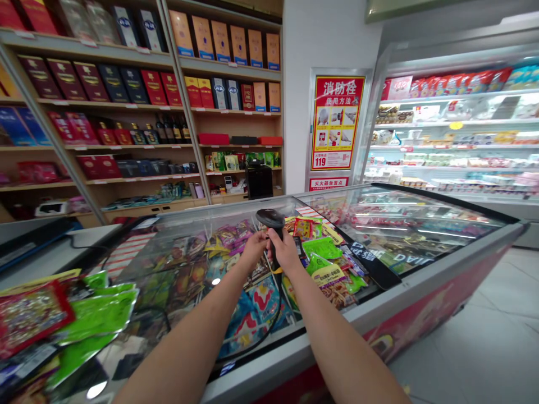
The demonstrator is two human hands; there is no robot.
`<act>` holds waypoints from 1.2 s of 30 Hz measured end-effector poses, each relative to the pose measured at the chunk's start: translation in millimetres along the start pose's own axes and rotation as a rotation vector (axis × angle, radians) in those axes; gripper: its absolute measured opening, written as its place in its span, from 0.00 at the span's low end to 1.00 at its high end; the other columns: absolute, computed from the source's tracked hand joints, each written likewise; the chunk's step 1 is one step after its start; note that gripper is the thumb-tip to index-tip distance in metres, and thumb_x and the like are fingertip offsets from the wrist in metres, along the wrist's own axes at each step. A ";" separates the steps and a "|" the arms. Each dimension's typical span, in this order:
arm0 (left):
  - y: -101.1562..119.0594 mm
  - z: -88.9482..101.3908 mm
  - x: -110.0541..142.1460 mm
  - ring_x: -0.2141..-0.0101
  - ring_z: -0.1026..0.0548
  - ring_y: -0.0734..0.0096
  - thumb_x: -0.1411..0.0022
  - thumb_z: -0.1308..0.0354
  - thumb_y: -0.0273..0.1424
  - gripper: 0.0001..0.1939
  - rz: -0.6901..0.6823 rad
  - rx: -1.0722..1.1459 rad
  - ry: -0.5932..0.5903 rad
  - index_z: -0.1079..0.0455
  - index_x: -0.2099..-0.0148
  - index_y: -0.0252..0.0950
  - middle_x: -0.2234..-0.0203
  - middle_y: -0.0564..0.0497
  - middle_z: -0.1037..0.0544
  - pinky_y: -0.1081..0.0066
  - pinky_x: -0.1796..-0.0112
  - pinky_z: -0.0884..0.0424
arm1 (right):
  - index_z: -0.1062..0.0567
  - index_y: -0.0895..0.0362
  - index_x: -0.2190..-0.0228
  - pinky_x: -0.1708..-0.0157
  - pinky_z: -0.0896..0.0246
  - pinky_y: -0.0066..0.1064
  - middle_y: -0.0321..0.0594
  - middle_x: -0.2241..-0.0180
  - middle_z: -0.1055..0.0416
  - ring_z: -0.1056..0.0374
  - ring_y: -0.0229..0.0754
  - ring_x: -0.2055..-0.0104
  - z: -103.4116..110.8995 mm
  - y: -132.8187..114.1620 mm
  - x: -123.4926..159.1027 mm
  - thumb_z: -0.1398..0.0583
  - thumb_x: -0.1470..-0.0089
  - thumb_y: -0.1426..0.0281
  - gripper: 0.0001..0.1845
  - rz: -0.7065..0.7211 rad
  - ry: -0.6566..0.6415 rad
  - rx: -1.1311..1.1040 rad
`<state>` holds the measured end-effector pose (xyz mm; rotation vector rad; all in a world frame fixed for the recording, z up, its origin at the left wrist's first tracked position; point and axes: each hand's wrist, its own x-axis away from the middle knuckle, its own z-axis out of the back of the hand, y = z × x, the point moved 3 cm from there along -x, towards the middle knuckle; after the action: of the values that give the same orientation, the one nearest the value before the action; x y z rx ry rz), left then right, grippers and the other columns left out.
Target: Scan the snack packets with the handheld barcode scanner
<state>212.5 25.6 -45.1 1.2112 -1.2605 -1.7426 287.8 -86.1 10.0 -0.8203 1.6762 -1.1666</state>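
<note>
The left hand (254, 251) and right hand (284, 251) were closed around a corded barcode scanner (270, 218), steadying it upright between them just above a glass-topped chest freezer (357, 317).

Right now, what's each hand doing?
Left hand: closed, holding the barcode scanner.
Right hand: closed, holding the same scanner.
</note>
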 end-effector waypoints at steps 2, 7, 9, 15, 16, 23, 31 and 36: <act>3.1 29.9 -5.7 0.79 0.36 0.76 0.51 0.43 0.34 0.08 0.015 -0.025 0.226 0.40 0.72 0.37 0.84 0.59 0.38 0.72 0.73 0.35 | 0.37 0.55 0.71 0.88 0.42 0.25 0.27 0.84 0.38 0.42 0.32 0.88 -1.7 0.6 2.1 0.43 0.51 0.47 0.23 -0.007 -0.036 0.018; 5.9 89.7 -3.2 0.74 0.32 0.74 0.48 0.46 0.30 0.06 0.089 -0.147 0.743 0.41 0.71 0.37 0.79 0.57 0.36 0.70 0.66 0.33 | 0.38 0.55 0.70 0.88 0.43 0.24 0.27 0.83 0.36 0.41 0.32 0.87 -0.9 6.8 3.8 0.42 0.52 0.48 0.23 -0.145 -0.076 -0.027; 8.4 93.6 0.4 0.72 0.31 0.73 0.47 0.46 0.29 0.05 0.083 -0.192 0.784 0.42 0.70 0.38 0.78 0.57 0.35 0.69 0.64 0.32 | 0.38 0.55 0.70 0.89 0.44 0.24 0.27 0.84 0.36 0.41 0.32 0.87 -0.4 9.1 4.6 0.41 0.51 0.49 0.22 -0.210 -0.104 -0.030; 21.3 85.0 9.8 0.69 0.28 0.69 0.44 0.48 0.31 0.05 0.047 -0.264 0.780 0.42 0.69 0.38 0.74 0.53 0.30 0.67 0.61 0.32 | 0.38 0.55 0.72 0.90 0.45 0.25 0.28 0.85 0.37 0.42 0.33 0.88 -1.7 9.1 10.2 0.40 0.50 0.52 0.20 -0.296 -0.184 0.048; 22.8 85.1 10.8 0.69 0.28 0.68 0.44 0.48 0.31 0.05 0.049 -0.264 0.786 0.42 0.69 0.38 0.74 0.52 0.29 0.66 0.60 0.32 | 0.38 0.55 0.72 0.90 0.45 0.25 0.28 0.85 0.38 0.42 0.33 0.88 -1.7 8.9 10.8 0.40 0.50 0.52 0.20 -0.308 -0.179 0.059; 26.2 88.5 13.7 0.67 0.27 0.66 0.44 0.48 0.30 0.05 0.055 -0.268 0.830 0.44 0.69 0.39 0.72 0.50 0.27 0.65 0.59 0.32 | 0.37 0.55 0.72 0.89 0.44 0.25 0.30 0.84 0.36 0.40 0.33 0.87 -1.3 11.5 10.8 0.38 0.52 0.51 0.22 -0.350 -0.198 0.109; 25.8 87.1 14.2 0.67 0.27 0.67 0.43 0.48 0.30 0.05 0.062 -0.244 0.825 0.42 0.69 0.39 0.73 0.51 0.28 0.66 0.60 0.33 | 0.36 0.55 0.73 0.89 0.44 0.26 0.31 0.85 0.37 0.41 0.34 0.87 -0.6 16.1 9.8 0.40 0.51 0.51 0.21 -0.337 -0.188 0.090; 39.4 93.7 17.3 0.68 0.26 0.68 0.44 0.48 0.29 0.04 0.020 -0.263 0.776 0.41 0.69 0.39 0.73 0.52 0.28 0.68 0.61 0.33 | 0.37 0.55 0.74 0.89 0.44 0.26 0.31 0.84 0.36 0.42 0.33 0.87 -8.4 21.1 7.7 0.41 0.49 0.50 0.21 -0.340 -0.202 0.021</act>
<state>118.4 29.3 -3.0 1.4892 -0.5599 -1.1711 276.6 -82.9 -11.0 -1.2024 1.3909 -1.2777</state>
